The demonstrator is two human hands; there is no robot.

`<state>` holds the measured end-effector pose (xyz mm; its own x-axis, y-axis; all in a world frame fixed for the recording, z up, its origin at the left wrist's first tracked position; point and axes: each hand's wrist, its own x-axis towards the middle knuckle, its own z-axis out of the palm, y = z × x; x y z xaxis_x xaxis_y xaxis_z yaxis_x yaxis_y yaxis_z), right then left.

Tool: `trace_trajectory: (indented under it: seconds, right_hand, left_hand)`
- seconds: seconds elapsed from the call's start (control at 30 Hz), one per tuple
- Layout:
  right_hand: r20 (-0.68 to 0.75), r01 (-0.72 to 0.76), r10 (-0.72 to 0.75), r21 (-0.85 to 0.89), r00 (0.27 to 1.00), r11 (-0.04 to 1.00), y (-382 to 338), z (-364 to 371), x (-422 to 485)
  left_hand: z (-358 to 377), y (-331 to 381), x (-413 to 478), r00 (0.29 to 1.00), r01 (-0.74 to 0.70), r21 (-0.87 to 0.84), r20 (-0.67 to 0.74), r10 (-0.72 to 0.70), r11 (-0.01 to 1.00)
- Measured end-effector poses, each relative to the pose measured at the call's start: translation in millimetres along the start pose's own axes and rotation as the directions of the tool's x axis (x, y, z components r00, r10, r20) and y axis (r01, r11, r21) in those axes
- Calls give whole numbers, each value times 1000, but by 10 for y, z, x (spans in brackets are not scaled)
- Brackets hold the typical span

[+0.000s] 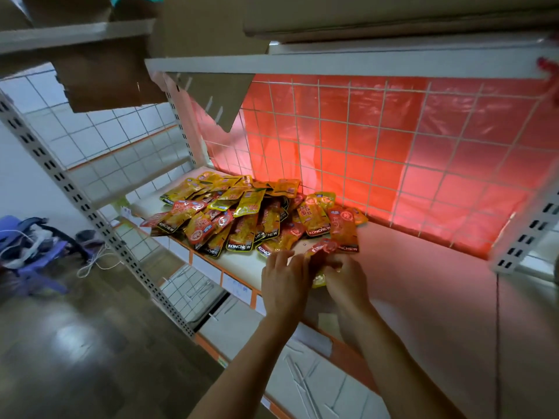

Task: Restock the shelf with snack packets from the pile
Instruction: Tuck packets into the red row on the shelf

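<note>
Person is standing at the shelf (423,285), both hands working at its front edge, at about 6 o'clock of the view's centre. The pile (242,213) of red and yellow packets is lying loose on the shelf's left part and reaching back to the wire grid (393,140). From the hands it is sitting at 11 o'clock, its nearest packets just beside the fingertips. Bare shelf is lying at 3 o'clock of the pile.

Right hand (346,281) is gripping a small bunch (320,248) of packets, fingers curled over it. A red top is showing above and a yellow corner below, between the two hands. Left hand (284,282) is lying against the bunch's left side, fingers fairly straight and reaching toward the pile. Thumb is hidden, so I cannot tell whether it is pinching anything.

Judgement: the step in hand is probably gathering and squaring packets before setting them out.

Doing it well:
- The left hand should be tapping the bunch's edges flush while the right is holding it firm. The foil looks slick and will likely be sliding.
- Labels should all be facing one way before the bunch goes down.
- The bunch should be going to the bare stretch at 3 o'clock, starting against the grid and working forward.
- Takes from the pile's near edge should be kept small, so that it is not spilling over the front lip.
</note>
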<state>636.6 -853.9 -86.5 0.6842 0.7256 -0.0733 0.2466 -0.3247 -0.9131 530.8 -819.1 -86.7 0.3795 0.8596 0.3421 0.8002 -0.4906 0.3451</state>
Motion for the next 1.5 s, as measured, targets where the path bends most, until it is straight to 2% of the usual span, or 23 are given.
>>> trace_trajectory:
  seconds: [0.07, 0.17, 0.27, 0.37, 0.5, 0.73, 0.83, 0.97, 1.0, 1.1, 1.17, 1.27, 1.33, 1.4, 1.43, 1.5]
  right_hand:
    - [-41, 7, -6, 22, 999, 1000, 3, -102, -88]
    - [-38, -68, 74, 137, 997, 988, 5, -242, -217]
    - [-112, -36, 37, 6, 993, 999, 51, -390, -351]
    - [-200, -53, 45, -35, 979, 998, 131, -573, -481]
    - [-309, -66, 50, -44, 950, 997, 247, -858, -630]
    - [-375, -23, 89, 177, 923, 984, 469, -1311, -878]
    - [-355, -12, 120, 292, 927, 956, 590, -1556, -914]
    - [-358, -24, 160, 355, 920, 934, 826, -1916, -966]
    - [-365, -14, 172, 397, 915, 918, 882, -2019, -990]
    - [-369, 21, 170, 461, 914, 887, 1022, -2379, -1083]
    - [-364, 21, 178, 481, 914, 876, 1114, -2667, -1138]
    - [-357, -20, 177, 401, 917, 916, 1247, -3090, -1174]
    - [-375, -39, 139, 264, 916, 964, 1322, -3343, -1189]
    - [-356, -25, 73, 137, 932, 990, 1371, -3576, -1219]
    - [-329, -13, 42, 89, 943, 996, 1387, -3687, -1239]
    - [-267, 20, -17, 8, 963, 1000, 1415, -3893, -1265]
  left_hand:
    - [-44, 112, -83, 995, -77, -60, -62, 73, 995]
    - [-71, 286, -210, 982, -161, -131, -123, 145, 978]
    - [-53, 396, -351, 961, -270, -212, -118, 250, 939]
    - [-21, 463, -514, 941, -338, -322, -106, 321, 884]
    - [18, 594, -632, 974, -225, -470, -84, 210, 854]
    - [89, 1039, -653, 985, 76, -654, 169, 47, 752]
    - [194, 1263, -615, 936, 213, -697, 346, 62, 685]
    - [385, 1637, -679, 866, 365, -688, 498, 42, 628]
    - [425, 1744, -708, 850, 400, -700, 524, 45, 592]
    - [504, 2075, -814, 775, 548, -734, 626, 85, 402]
    - [553, 2304, -904, 754, 591, -733, 650, 92, 336]
    - [605, 2634, -1027, 830, 446, -762, 548, 101, 469]
    - [587, 2838, -1116, 865, 333, -803, 469, 178, 495]
    - [547, 3035, -1199, 897, 113, -803, 336, 287, 586]
    - [530, 3132, -1230, 891, -45, -788, 247, 382, 614]
    - [525, 3325, -1279, 795, -333, -747, 105, 598, 575]
